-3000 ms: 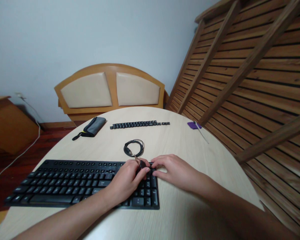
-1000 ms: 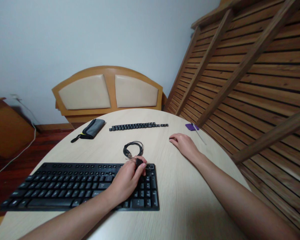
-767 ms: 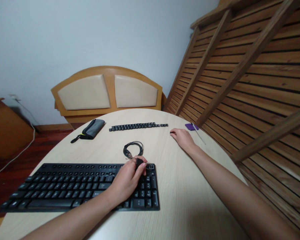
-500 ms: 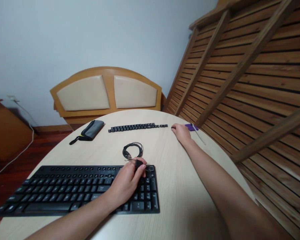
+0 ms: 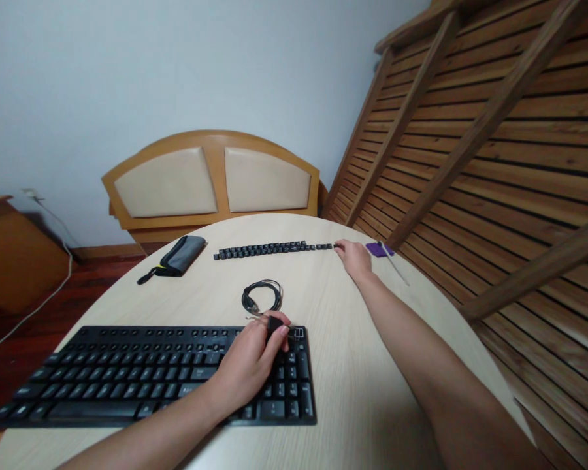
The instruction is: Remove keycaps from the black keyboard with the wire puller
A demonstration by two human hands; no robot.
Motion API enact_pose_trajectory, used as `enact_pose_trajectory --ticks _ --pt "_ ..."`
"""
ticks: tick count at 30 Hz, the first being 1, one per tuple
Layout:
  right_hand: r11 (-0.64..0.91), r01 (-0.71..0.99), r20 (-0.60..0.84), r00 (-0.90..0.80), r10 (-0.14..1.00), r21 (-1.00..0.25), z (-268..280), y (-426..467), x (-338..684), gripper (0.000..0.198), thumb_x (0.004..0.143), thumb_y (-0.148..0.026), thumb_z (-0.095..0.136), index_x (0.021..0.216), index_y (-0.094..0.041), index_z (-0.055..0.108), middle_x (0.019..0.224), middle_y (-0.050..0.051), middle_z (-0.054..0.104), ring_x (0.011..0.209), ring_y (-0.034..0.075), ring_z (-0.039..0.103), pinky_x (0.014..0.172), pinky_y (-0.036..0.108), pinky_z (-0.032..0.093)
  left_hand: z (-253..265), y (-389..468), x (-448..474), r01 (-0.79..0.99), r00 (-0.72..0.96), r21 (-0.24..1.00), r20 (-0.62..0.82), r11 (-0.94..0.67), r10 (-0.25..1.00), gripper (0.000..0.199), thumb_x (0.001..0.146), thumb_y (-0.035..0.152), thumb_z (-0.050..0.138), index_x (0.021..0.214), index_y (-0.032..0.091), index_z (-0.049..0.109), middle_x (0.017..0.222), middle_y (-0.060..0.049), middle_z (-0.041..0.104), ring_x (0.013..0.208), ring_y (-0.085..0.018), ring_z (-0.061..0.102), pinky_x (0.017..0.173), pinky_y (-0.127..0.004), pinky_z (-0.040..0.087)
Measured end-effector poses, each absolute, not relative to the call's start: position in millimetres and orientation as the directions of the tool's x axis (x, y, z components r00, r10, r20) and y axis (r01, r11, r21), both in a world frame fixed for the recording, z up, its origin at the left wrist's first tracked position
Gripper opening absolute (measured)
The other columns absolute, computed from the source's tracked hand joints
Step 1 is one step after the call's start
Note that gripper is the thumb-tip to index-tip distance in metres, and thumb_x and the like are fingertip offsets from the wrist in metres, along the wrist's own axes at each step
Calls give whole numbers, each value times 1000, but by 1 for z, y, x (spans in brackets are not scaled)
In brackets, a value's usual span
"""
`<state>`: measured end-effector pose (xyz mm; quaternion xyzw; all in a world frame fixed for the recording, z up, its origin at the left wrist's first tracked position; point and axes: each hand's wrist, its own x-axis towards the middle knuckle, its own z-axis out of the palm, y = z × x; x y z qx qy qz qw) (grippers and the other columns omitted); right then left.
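A black keyboard [image 5: 122, 372] lies at the table's near left, with the keycaps off its top rows. My left hand [image 5: 252, 356] rests over the right part of it, closed around a keycap puller [image 5: 274, 324] with a black body and thin wire ends. Farther back, a long line of loose black keycaps [image 5: 259, 250] stretches across the table. At the right end of that line my right hand [image 5: 355, 258] is closed in a pinch on a small black keycap [image 5: 336, 246], mostly hidden by the fingertips.
Behind the keyboard lies a coiled black cable [image 5: 262, 297]. A grey pouch [image 5: 183, 256] is at the back left. On the right sit a purple cloth [image 5: 376, 249] and a thin pale stick [image 5: 396, 266]. Wooden slats [image 5: 470, 215] lean beside the round table [image 5: 357, 391].
My right hand has shifted slightly left, bringing the pinched keycap up to the end of the line. My left hand stays on the keyboard with the keycap puller.
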<state>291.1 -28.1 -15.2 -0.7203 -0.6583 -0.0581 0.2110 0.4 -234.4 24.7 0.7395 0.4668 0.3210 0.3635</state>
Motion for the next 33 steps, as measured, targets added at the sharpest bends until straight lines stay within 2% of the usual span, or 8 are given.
enact_pose_trajectory --ticks 9,14,21,33 --pt "-62 976 368 138 920 -211 -17 -29 291 31 93 -37 52 120 -30 65 107 10 70 98 24 63 78 31 45 24 -236 0 455 361 842 124 -291 924 24 99 35 36 98 19 54 81 -2 61 82 -20 58 79 -32 43" --pt "-95 973 366 169 915 -212 -18 -31 292 37 93 -35 52 129 -29 58 104 9 71 95 24 64 77 31 45 24 -235 0 456 368 840 124 -295 922 25 99 36 36 97 19 54 80 -2 61 81 -20 58 78 -32 43" --pt "-131 970 349 198 916 -206 -17 -34 291 26 94 -35 50 109 -26 69 97 10 71 90 23 64 74 30 44 23 -235 0 460 367 837 124 -296 922 26 99 36 35 95 19 55 81 -2 61 81 -20 58 78 -32 43" --pt "-81 973 351 155 924 -215 -16 -32 291 26 94 -34 49 107 -28 71 100 9 70 92 23 62 76 31 43 24 -236 0 454 358 843 122 -287 926 23 99 35 37 99 19 53 80 -2 62 81 -20 59 78 -32 43"
